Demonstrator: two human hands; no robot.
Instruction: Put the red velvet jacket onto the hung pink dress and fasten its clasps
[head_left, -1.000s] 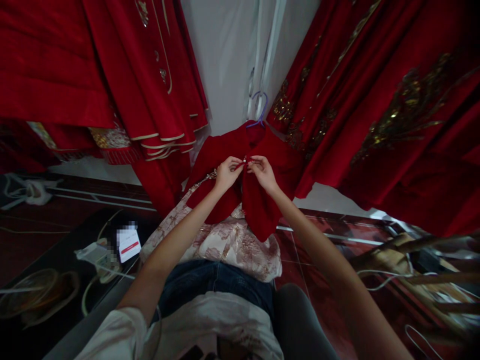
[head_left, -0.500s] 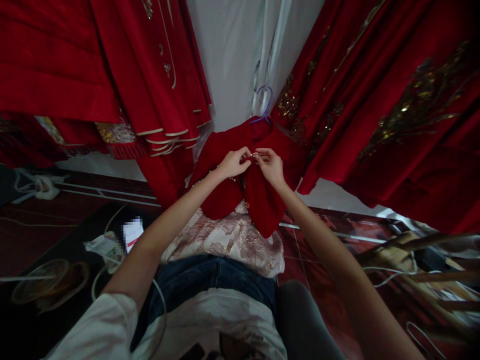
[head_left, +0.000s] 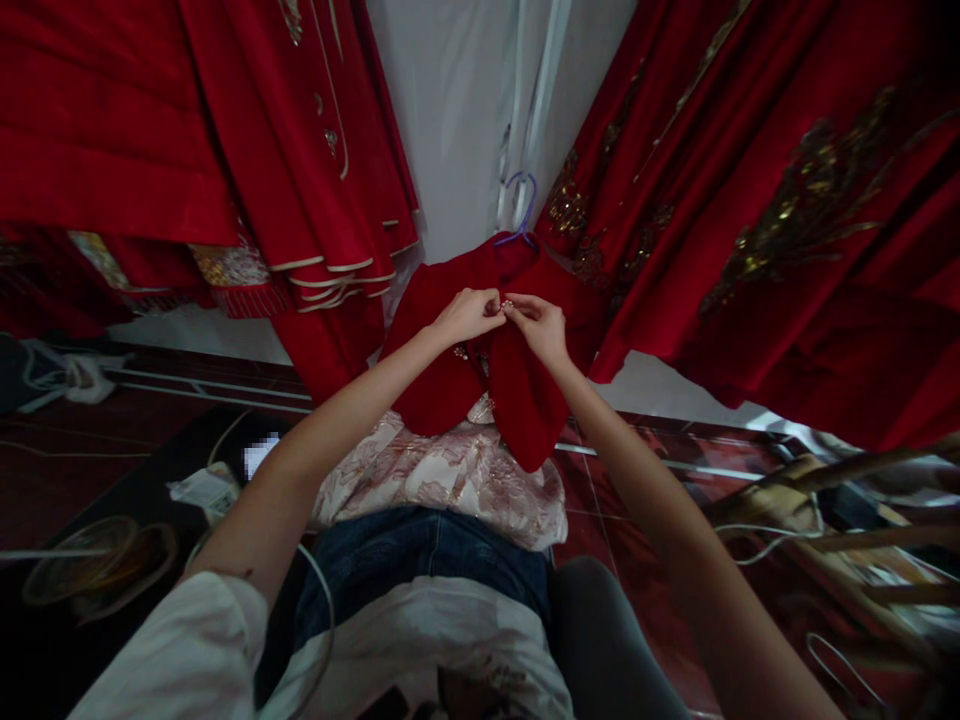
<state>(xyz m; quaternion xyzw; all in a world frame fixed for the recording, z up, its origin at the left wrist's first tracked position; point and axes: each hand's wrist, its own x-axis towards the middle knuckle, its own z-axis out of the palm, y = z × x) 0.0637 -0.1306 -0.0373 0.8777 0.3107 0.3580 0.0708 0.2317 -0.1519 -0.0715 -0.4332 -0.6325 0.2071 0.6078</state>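
red garments [head_left: 285,180] are hung upper left and upper right, pale wall [head_left: 442,120] between. red jacket [head_left: 525,390] is held up at centre frame, purple hanger [head_left: 533,205] seen at its neck, lower edge over brocade cloth [head_left: 450,470] above the jeans [head_left: 420,560]. beaded trim [head_left: 508,304] near the jacket's neckline is pinched between thumb and finger of the left hand [head_left: 480,310] and of the right hand [head_left: 534,318], fingertips nearly meeting. progress, as far as visible: trim is gripped from both sides; whether anything is joined there can't be told, too small. below the hands the front edges are parted, lower beads [head_left: 460,352] untouched, so that stretch is judged not done.
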